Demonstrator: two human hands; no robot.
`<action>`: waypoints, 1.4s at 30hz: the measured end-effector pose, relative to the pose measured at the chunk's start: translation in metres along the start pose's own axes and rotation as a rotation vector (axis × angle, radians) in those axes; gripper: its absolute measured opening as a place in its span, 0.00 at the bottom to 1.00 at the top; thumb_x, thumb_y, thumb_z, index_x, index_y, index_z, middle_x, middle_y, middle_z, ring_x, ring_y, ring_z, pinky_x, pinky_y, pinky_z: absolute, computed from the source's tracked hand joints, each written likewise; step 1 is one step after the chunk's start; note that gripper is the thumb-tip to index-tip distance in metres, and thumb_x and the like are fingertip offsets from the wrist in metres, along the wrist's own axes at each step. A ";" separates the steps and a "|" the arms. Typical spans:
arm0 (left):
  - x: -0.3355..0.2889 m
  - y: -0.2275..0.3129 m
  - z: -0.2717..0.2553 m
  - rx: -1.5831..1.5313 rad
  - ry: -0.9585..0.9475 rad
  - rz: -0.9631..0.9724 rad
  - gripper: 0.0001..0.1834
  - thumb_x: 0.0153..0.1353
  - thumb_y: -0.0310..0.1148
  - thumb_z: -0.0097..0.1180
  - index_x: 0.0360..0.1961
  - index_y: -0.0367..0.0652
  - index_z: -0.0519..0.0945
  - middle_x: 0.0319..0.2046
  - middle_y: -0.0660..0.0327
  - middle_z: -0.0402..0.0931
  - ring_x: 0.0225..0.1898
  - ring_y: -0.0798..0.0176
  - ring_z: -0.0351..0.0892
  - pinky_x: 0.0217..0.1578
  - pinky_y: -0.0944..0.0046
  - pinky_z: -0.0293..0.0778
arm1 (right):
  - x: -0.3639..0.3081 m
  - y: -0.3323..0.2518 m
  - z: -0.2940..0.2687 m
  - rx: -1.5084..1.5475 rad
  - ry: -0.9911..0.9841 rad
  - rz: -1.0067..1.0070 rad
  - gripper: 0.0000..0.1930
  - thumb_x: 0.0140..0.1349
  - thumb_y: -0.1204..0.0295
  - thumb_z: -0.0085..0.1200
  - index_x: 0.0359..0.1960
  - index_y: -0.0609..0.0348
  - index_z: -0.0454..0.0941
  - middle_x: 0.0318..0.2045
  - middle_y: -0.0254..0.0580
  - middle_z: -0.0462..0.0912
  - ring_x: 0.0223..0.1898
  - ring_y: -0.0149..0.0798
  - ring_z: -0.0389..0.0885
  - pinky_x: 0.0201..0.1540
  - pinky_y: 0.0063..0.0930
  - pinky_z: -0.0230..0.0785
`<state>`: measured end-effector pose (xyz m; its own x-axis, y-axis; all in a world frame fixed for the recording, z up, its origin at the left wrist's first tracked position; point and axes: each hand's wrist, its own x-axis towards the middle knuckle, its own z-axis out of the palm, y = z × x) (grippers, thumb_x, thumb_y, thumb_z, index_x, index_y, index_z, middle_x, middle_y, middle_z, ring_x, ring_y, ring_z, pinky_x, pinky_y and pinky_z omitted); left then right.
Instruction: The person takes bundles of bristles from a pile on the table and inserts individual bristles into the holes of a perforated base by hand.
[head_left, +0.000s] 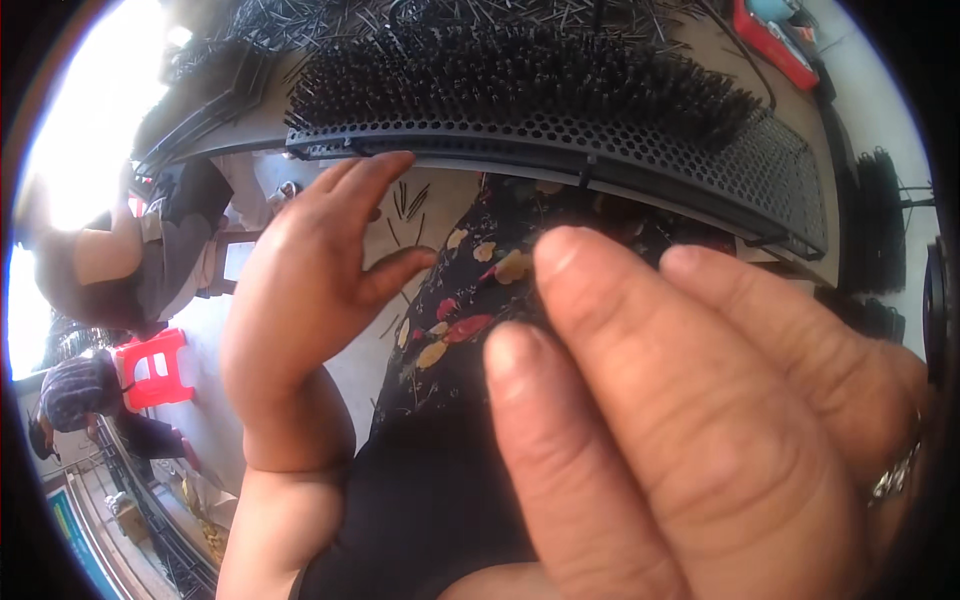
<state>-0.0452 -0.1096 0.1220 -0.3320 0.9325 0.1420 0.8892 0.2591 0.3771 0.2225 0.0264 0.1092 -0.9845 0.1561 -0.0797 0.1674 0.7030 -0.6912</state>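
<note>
My left hand (310,300) is raised with its fingers spread and holds nothing. Its fingertips are just below the front edge of a black perforated tray (640,140) that is packed with upright black pins (520,70). My right hand (680,430) is very close to the camera, flat, fingers stretched out side by side, with a ring (895,475) on one finger. Nothing shows in it. It hides much of what lies below. Between the hands I see my dark flowered garment (470,300).
More loose black pins (330,20) lie on the table behind the tray, and a red object (775,40) sits at the back right. At the left a person (160,250) sits by a red plastic stool (150,365); another person (80,395) crouches below. Several pins lie on the floor (410,200).
</note>
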 end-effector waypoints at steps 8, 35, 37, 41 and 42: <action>-0.002 0.005 0.024 -0.085 -0.010 0.019 0.34 0.47 0.32 0.69 0.57 0.38 0.72 0.44 0.49 0.76 0.45 0.43 0.76 0.44 0.52 0.73 | 0.008 0.002 0.002 0.030 -0.055 -0.046 0.13 0.51 0.73 0.62 0.40 0.55 0.83 0.44 0.43 0.83 0.47 0.46 0.82 0.49 0.37 0.75; -0.011 -0.028 0.008 -0.060 -0.113 -0.145 0.39 0.43 0.29 0.72 0.61 0.42 0.72 0.46 0.51 0.79 0.41 0.53 0.80 0.41 0.58 0.76 | -0.001 0.097 0.004 -0.359 -0.161 0.338 0.19 0.59 0.62 0.57 0.50 0.58 0.78 0.38 0.48 0.83 0.41 0.53 0.82 0.43 0.43 0.76; -0.013 -0.038 0.006 -0.025 -0.119 -0.141 0.39 0.43 0.30 0.72 0.60 0.42 0.73 0.46 0.51 0.79 0.41 0.52 0.80 0.41 0.58 0.76 | -0.036 0.116 0.002 -0.339 -0.010 0.431 0.17 0.60 0.64 0.57 0.48 0.60 0.79 0.38 0.51 0.83 0.43 0.54 0.81 0.45 0.41 0.75; 0.009 -0.028 -0.006 -0.058 -0.047 -0.009 0.36 0.43 0.32 0.73 0.57 0.40 0.75 0.45 0.51 0.79 0.41 0.51 0.80 0.42 0.57 0.76 | -0.049 0.102 -0.006 -0.127 0.200 0.567 0.12 0.59 0.66 0.57 0.40 0.61 0.80 0.36 0.51 0.82 0.40 0.56 0.80 0.44 0.44 0.73; 0.017 -0.020 -0.011 -0.080 0.000 0.071 0.35 0.43 0.32 0.73 0.56 0.39 0.75 0.45 0.51 0.79 0.42 0.52 0.80 0.42 0.58 0.76 | -0.048 0.099 -0.008 -0.174 0.271 0.541 0.13 0.59 0.66 0.57 0.41 0.61 0.80 0.37 0.51 0.83 0.40 0.56 0.80 0.45 0.44 0.73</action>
<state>-0.0716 -0.1017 0.1270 -0.2691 0.9478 0.1712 0.8823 0.1714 0.4383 0.2864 0.0942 0.0507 -0.7136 0.6756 -0.1851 0.6669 0.5743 -0.4747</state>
